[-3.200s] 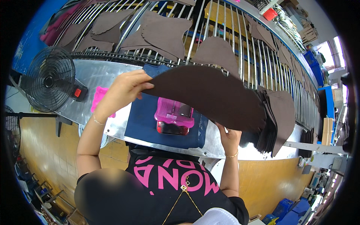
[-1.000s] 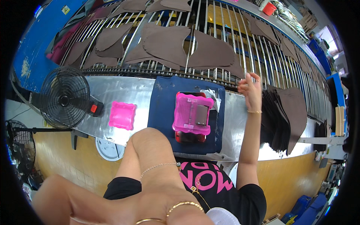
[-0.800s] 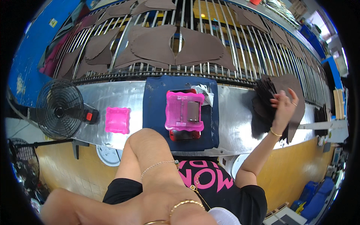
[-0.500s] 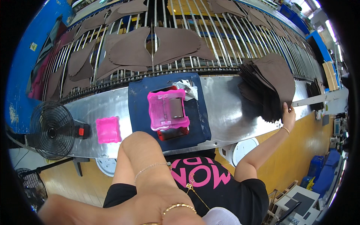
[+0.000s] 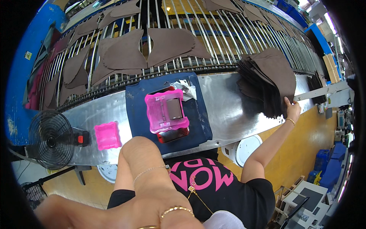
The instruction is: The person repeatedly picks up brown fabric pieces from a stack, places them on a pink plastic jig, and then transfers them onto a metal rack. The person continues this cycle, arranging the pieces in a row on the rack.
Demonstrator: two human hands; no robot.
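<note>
My right hand (image 5: 292, 110) reaches out to the right and pinches the near edge of a stack of dark brown, curved cut sheets (image 5: 276, 72), which fan out at their left side. Bent up close to the camera, my left hand (image 5: 152, 206) has its thumb side stretched left and blurred. Rings show on it, but its fingers run out of the lower edge, so what they do is hidden. Between my arms, a pink scalloped tray (image 5: 167, 124) holding a grey-brown block sits over a red and black item on a dark blue mat (image 5: 202, 129).
A black fan (image 5: 51, 140) and a second pink tray (image 5: 107, 136) stand on the metal table (image 5: 225, 89) at left. Behind runs a rack of metal bars (image 5: 183, 19) carrying more brown sheets (image 5: 126, 49). A pale bar (image 5: 322, 91) juts in beside the stack. White buckets (image 5: 248, 150) stand below.
The view has shifted and tilted slightly, so the table and rack sit a little further left. My right hand stays at the stack's edge, and my left hand remains raised near the camera.
</note>
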